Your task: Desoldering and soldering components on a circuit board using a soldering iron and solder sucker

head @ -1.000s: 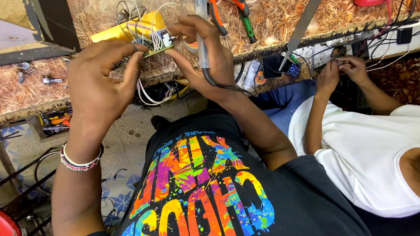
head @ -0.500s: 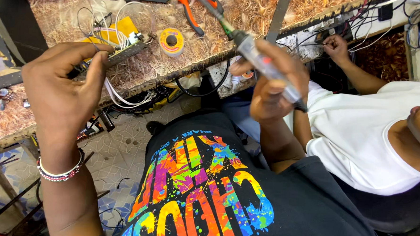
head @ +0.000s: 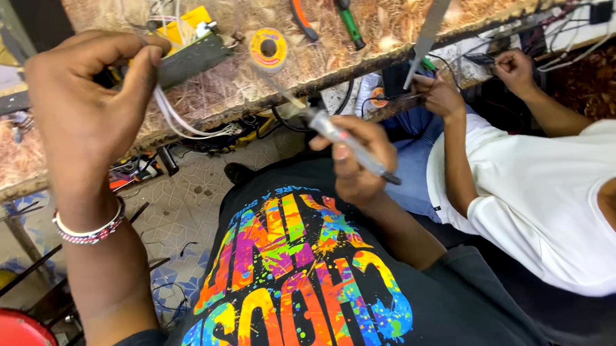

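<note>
The desk [head: 369, 37] is running slantwise across the top of the view, its worn front edge dropping off to a tiled floor [head: 175, 209] that is lying open between the person's knees and the desk's underside. Past that edge the left hand [head: 82, 115] is hovering raised, thumb and fingers closing on the end of a dark green circuit board [head: 188, 58]; white wires [head: 186, 119] are trailing down from it over the edge. The board is lying just above the desk top, beside a yellow block [head: 183, 22]. A beaded bracelet [head: 87, 229] is circling that wrist.

The right hand [head: 357, 161] is curling shut around a soldering iron [head: 340, 141] — held like a pen, its tip pointing up-left toward the desk edge, well apart from the board. A solder reel [head: 268, 49] is lying between the two, and orange-handled pliers [head: 298, 10] and a green-handled tool [head: 349, 19] are resting farther back.

To the right a co-worker in a white shirt [head: 549, 204] is sitting close — both their hands [head: 439, 96] are busy at the desk's edge among cables.
</note>
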